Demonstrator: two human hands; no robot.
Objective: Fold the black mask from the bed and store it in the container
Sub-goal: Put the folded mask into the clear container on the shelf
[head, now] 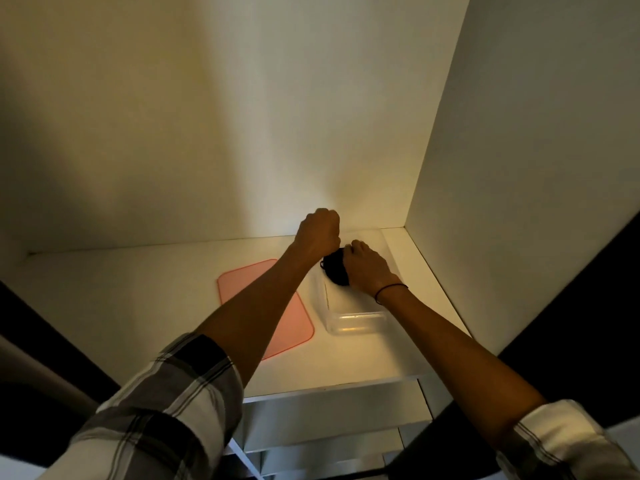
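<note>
The small black fabric mask [335, 270] sat bunched inside the clear plastic container [356, 322], at two o'clock from the pink lid [277, 327]. The right hand [367, 268] pressed it; the left hand [317, 232] hovered fisted. It looked light, soft and springy, best pinched at its folded edge.

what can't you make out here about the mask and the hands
Head view only:
- Black mask: mostly covered by both hands, so how it is folded is unclear.
- Left hand: fingers curled away from the camera; grip unseen.
- Right hand: fingertips hidden behind the mask.
- Clear container: far end blocked by the hands.
- Pink lid: middle crossed by the left forearm.
</note>
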